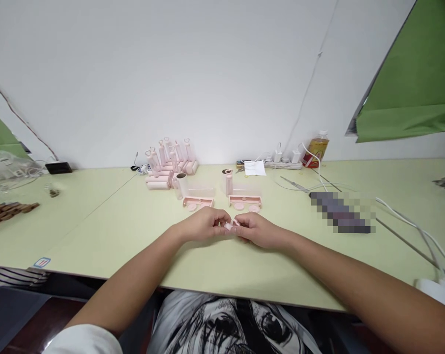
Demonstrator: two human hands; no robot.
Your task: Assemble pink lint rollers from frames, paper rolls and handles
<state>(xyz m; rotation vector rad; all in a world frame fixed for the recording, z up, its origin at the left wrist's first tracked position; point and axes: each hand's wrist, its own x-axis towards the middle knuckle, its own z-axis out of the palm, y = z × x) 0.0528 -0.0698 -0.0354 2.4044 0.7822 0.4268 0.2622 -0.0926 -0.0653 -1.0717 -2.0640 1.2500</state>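
Observation:
My left hand and my right hand meet over the table, fingertips pinched on small pale pink pieces. Their exact kind is too small to make out. Just beyond my hands lie two pink trays, a left tray and a right tray, with round pink discs by them. Behind the trays are clear plastic covers. A pink tube with a dark opening stands on the left, and a slim pink holder stands upright on the right.
Several pink cases with heart-shaped tops stand at the back left. A power strip, white paper and a bottle are along the wall. Scissors, a blurred dark object and white cables lie on the right. Brown pieces are far left.

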